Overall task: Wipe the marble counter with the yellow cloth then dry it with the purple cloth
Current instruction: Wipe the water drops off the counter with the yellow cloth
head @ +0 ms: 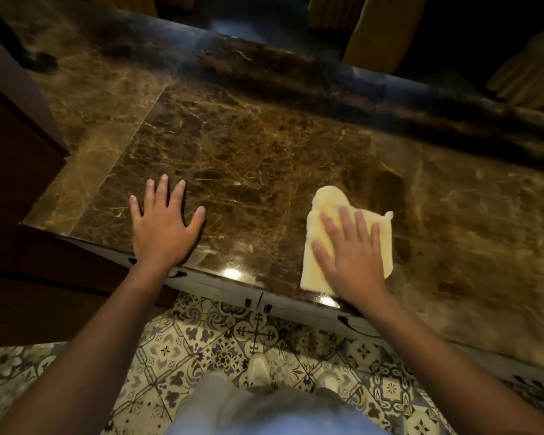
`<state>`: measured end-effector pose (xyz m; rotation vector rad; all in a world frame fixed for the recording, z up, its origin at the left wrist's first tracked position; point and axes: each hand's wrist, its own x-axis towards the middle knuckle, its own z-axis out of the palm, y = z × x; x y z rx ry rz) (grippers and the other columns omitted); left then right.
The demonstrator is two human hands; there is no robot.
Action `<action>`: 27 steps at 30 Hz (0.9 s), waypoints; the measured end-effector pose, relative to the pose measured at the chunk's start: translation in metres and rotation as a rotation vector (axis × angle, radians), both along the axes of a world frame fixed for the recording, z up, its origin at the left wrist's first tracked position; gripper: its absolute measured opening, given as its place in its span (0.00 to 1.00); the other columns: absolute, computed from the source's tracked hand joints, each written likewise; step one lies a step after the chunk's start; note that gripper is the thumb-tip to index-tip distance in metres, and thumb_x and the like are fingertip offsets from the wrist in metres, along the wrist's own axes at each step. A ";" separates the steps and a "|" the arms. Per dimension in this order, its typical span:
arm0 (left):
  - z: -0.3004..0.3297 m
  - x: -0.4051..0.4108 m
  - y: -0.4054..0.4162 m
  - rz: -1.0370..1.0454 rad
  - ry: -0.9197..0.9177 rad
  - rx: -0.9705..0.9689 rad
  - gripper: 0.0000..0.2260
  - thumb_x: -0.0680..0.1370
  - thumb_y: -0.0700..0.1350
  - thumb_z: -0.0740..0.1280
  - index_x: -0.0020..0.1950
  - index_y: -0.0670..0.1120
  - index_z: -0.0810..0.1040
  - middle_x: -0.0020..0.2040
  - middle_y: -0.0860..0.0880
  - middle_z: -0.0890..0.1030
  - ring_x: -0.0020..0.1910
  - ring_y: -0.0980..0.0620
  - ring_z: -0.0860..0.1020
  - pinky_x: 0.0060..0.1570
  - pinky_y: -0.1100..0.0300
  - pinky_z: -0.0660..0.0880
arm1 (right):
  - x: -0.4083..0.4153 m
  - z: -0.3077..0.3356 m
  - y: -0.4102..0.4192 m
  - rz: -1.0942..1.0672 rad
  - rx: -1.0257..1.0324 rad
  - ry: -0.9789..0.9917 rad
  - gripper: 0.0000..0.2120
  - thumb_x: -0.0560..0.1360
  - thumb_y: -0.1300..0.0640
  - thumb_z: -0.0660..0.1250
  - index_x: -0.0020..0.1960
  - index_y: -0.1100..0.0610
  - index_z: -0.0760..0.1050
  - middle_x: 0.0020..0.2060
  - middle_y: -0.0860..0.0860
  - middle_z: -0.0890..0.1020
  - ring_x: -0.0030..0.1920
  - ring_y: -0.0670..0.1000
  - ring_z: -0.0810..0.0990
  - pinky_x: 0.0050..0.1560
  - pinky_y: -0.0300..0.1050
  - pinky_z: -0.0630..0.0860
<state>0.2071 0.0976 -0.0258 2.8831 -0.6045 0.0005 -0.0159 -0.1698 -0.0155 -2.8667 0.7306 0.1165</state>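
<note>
One pale yellow terry cloth [349,243] lies flat on the brown veined marble tabletop [248,146], close to its near edge, and the right hand [349,255] presses down on it with fingers spread, not clenched around it. The left hand [165,224] rests palm-down and empty on the stone, well apart from the cloth, fingers splayed. The wiping stage looks under way: the right hand is slightly blurred, which suggests motion, though how much of the surface has been covered cannot be told. Drying is not yet begun, and no purple cloth is clearly visible. Counted: one cloth, two hands, one tabletop, above a patterned tile floor [220,340].
</note>
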 end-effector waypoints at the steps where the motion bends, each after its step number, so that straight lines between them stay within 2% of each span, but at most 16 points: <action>1: 0.000 0.000 0.000 0.001 0.000 0.002 0.32 0.82 0.65 0.54 0.83 0.50 0.60 0.85 0.43 0.56 0.84 0.43 0.51 0.80 0.37 0.47 | 0.012 -0.001 -0.011 -0.069 0.009 -0.012 0.34 0.80 0.32 0.46 0.82 0.47 0.55 0.83 0.56 0.54 0.83 0.61 0.49 0.80 0.66 0.46; 4: 0.000 -0.001 0.000 -0.002 0.000 0.006 0.32 0.82 0.66 0.53 0.83 0.51 0.60 0.85 0.43 0.56 0.84 0.43 0.51 0.80 0.36 0.47 | 0.055 0.001 -0.036 -0.201 0.005 -0.032 0.37 0.79 0.32 0.45 0.82 0.51 0.55 0.83 0.58 0.55 0.82 0.64 0.50 0.80 0.66 0.46; 6: 0.002 0.000 0.000 -0.001 0.005 -0.005 0.33 0.82 0.65 0.53 0.83 0.50 0.60 0.85 0.43 0.57 0.84 0.43 0.51 0.80 0.36 0.47 | 0.084 0.003 -0.039 -0.187 0.007 -0.018 0.36 0.80 0.33 0.45 0.82 0.50 0.55 0.83 0.56 0.55 0.82 0.63 0.49 0.80 0.66 0.45; 10: 0.003 -0.001 0.001 -0.005 0.017 -0.019 0.32 0.82 0.65 0.54 0.83 0.50 0.60 0.85 0.43 0.56 0.84 0.43 0.50 0.80 0.37 0.46 | 0.116 0.006 -0.008 0.055 0.021 -0.016 0.33 0.81 0.34 0.45 0.83 0.47 0.54 0.83 0.54 0.55 0.83 0.60 0.49 0.80 0.65 0.43; 16: 0.003 0.000 0.001 -0.005 0.034 -0.004 0.32 0.82 0.65 0.53 0.83 0.50 0.60 0.85 0.43 0.55 0.84 0.43 0.49 0.80 0.36 0.46 | 0.063 0.005 0.060 0.435 0.048 -0.027 0.30 0.83 0.34 0.45 0.83 0.42 0.52 0.84 0.51 0.54 0.83 0.57 0.46 0.80 0.64 0.42; 18: 0.003 0.000 0.001 -0.007 0.034 -0.001 0.32 0.82 0.65 0.53 0.83 0.50 0.60 0.85 0.43 0.55 0.84 0.43 0.49 0.80 0.37 0.46 | 0.037 0.003 0.073 0.499 0.052 -0.064 0.28 0.84 0.36 0.46 0.82 0.42 0.54 0.83 0.51 0.56 0.83 0.57 0.49 0.81 0.64 0.44; 20: 0.004 0.000 0.000 -0.006 0.039 -0.006 0.32 0.82 0.65 0.53 0.83 0.50 0.60 0.85 0.43 0.55 0.84 0.43 0.49 0.80 0.37 0.45 | 0.011 -0.001 0.077 0.542 0.037 -0.126 0.26 0.85 0.40 0.51 0.81 0.45 0.60 0.81 0.52 0.62 0.82 0.58 0.56 0.80 0.64 0.50; 24: 0.005 -0.001 0.000 -0.007 0.046 -0.011 0.32 0.82 0.65 0.53 0.83 0.50 0.59 0.85 0.43 0.55 0.84 0.43 0.49 0.80 0.37 0.45 | -0.031 -0.007 0.072 0.535 0.067 -0.319 0.20 0.82 0.48 0.63 0.72 0.52 0.76 0.71 0.50 0.78 0.71 0.55 0.74 0.72 0.58 0.67; 27: 0.006 -0.002 0.001 -0.007 0.055 0.006 0.32 0.83 0.65 0.52 0.83 0.50 0.59 0.85 0.43 0.55 0.84 0.43 0.49 0.80 0.36 0.45 | -0.054 0.004 0.063 0.430 0.182 -0.429 0.18 0.83 0.46 0.59 0.63 0.55 0.79 0.52 0.51 0.84 0.51 0.52 0.78 0.51 0.52 0.75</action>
